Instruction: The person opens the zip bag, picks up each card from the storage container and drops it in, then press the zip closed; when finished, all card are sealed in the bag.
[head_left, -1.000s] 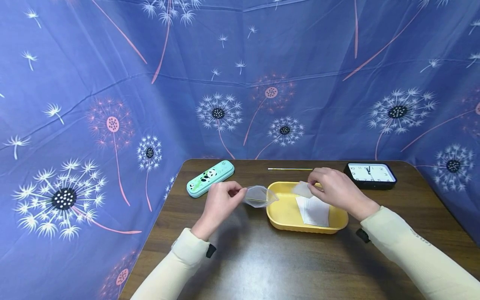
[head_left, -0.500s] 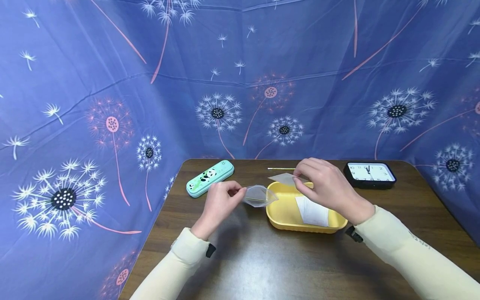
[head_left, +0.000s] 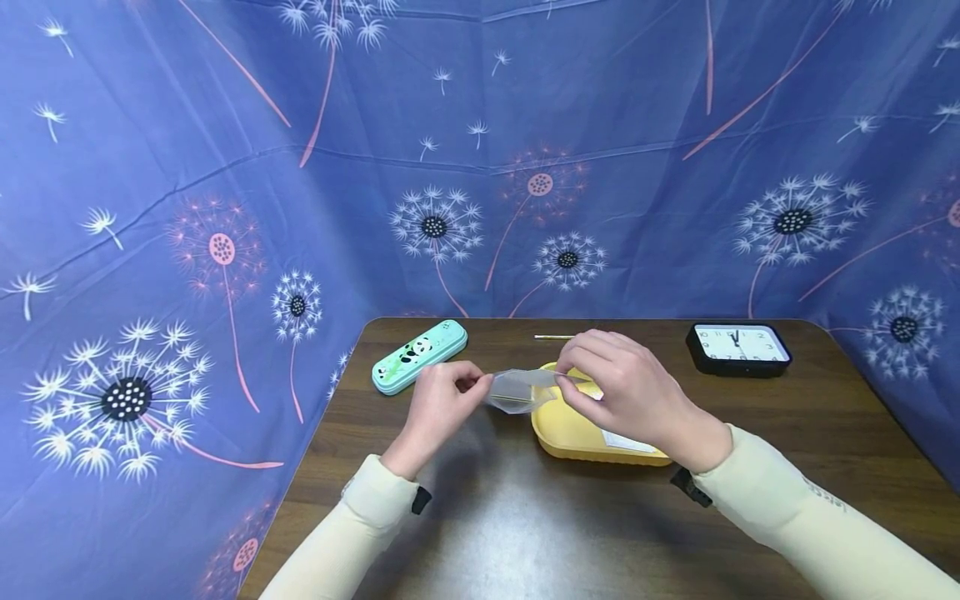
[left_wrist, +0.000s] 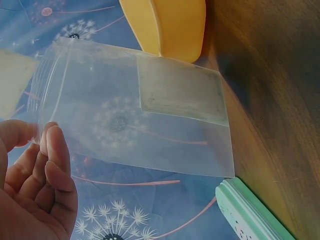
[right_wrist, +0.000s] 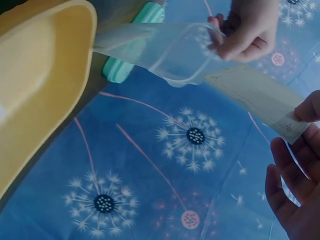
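Note:
My left hand (head_left: 442, 408) pinches the rim of a clear zip bag (left_wrist: 100, 125), whose mouth gapes toward the right hand. Inside the bag, a pale paper slip (left_wrist: 180, 90) lies in a bottom corner. Between thumb and fingers, my right hand (head_left: 630, 392) pinches another pale paper slip (right_wrist: 257, 100) by one end. That slip's far end is at the bag's mouth; whether it is inside I cannot tell. Under the right hand stands a yellow basket (head_left: 570, 437) with white paper (head_left: 628, 442) in it, partly hidden by the hand.
A mint pencil case (head_left: 420, 357) with pandas lies at the back left of the wooden table (head_left: 487, 517). At the back are a thin pencil-like stick (head_left: 553, 337), partly covered by the right hand, and a black clock (head_left: 738, 350). A blue dandelion-print cloth (head_left: 480, 250) hangs behind.
My right hand has carried its paper slip out from above the basket, leftward to the bag's mouth. The left hand and the bag have stayed in place.

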